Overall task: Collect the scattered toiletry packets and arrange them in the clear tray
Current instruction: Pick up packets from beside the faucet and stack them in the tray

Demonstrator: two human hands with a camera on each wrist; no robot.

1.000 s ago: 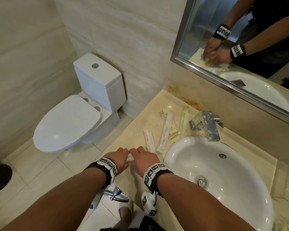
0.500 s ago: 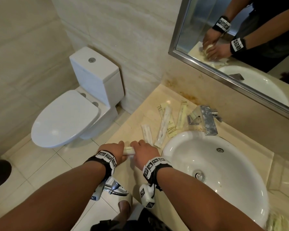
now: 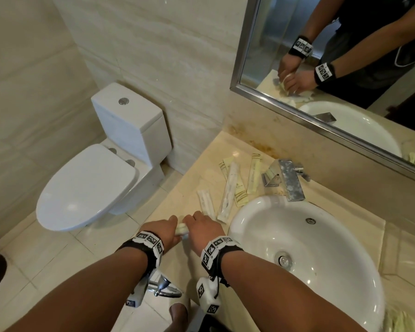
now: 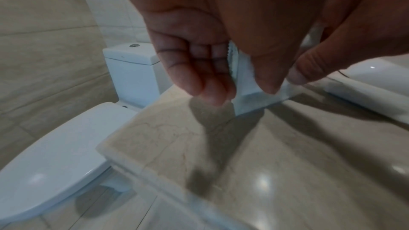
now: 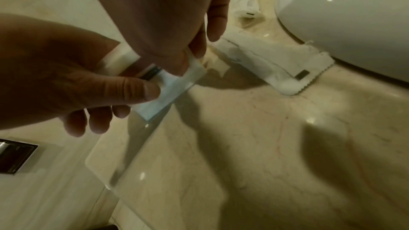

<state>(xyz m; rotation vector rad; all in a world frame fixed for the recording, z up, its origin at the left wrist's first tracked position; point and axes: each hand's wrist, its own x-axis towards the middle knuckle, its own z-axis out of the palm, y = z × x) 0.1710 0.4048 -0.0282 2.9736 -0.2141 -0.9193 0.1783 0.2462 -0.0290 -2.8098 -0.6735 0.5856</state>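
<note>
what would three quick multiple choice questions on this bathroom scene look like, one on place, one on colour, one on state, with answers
1. Where do the loose packets lie?
A. on the countertop between the toilet side and the sink
B. inside the sink bowl
C. on the toilet lid

2. What colour is the toilet?
A. black
B. white
C. green

3. How is the white packet near the counter's front edge held?
A. it lies untouched
B. only the right hand holds it
C. both hands pinch it, one at each end

Answers:
1. A, the packets are spread on the beige countertop left of the sink and tap.
2. B, its tank and shut lid are white.
3. C, the left hand and right hand each have fingers closed on it in both wrist views.
</note>
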